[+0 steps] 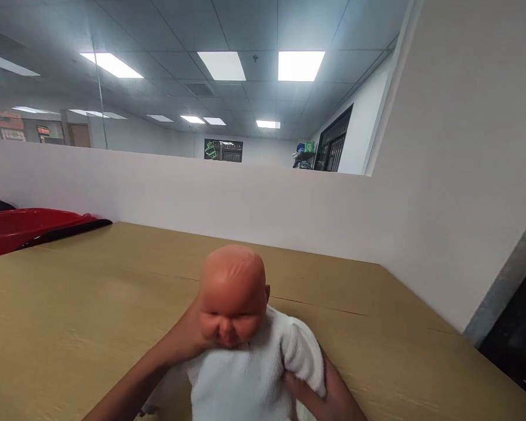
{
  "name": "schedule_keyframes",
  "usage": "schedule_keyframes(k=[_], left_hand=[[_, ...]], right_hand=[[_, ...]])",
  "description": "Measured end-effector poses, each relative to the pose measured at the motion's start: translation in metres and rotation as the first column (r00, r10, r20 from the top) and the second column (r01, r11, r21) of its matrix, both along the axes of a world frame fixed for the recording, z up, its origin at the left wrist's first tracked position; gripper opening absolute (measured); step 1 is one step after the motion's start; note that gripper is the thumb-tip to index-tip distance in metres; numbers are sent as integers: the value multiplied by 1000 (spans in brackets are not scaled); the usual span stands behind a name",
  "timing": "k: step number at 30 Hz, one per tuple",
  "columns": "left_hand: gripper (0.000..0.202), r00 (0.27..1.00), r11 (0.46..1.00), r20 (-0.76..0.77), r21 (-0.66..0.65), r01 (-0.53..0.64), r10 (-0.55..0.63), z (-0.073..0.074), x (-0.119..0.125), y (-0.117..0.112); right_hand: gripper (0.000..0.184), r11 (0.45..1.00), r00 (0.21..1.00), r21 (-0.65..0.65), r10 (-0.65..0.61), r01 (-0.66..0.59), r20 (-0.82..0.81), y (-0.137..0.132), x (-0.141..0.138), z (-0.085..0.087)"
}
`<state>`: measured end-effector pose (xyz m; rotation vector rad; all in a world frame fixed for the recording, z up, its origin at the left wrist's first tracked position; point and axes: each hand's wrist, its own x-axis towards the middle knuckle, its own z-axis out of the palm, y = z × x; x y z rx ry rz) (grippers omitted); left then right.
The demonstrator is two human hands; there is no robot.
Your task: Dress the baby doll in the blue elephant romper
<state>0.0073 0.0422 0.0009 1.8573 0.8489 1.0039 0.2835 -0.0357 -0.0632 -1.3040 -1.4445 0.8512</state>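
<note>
A baby doll [232, 292] with a bald, orange-pink head and a white fuzzy garment [241, 386] is held upright in front of me, its face turned my way. My left hand [196, 334] cups the neck and back of the head from the left; its fingers are hidden behind the doll. On the other side, my right hand [309, 397] grips the doll's side below the short sleeve [304, 354], thumb in front and the other fingers out of sight. The doll's lower body is cut off by the bottom edge.
Beneath the doll spreads a wide tan tabletop [92, 304]. A shiny red basin-like object with a black edge [39, 225] lies at the far left. White wall [245, 199] with a large window [245, 105] borders the back, and a dark panel [517, 321] stands at the right.
</note>
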Motion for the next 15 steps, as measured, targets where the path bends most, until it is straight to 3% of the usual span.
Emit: schedule_keyframes(k=[3, 6, 8, 15], left_hand=[[39, 999, 1000, 47, -9, -14, 15, -7, 8, 33], [74, 993, 999, 109, -8, -48, 48, -16, 16, 59], [85, 990, 998, 131, -5, -58, 58, -21, 21, 75], [84, 979, 994, 197, -87, 59, -41, -31, 42, 132]], right_hand=[[61, 1000, 999, -8, -11, 10, -53, 31, 1, -2], [71, 999, 991, 0, 51, -51, -128, 57, 2, -2], [76, 999, 986, -2, 52, -53, -157, 72, 4, -4], [75, 999, 996, 28, 47, -44, -81, 124, 22, -15]])
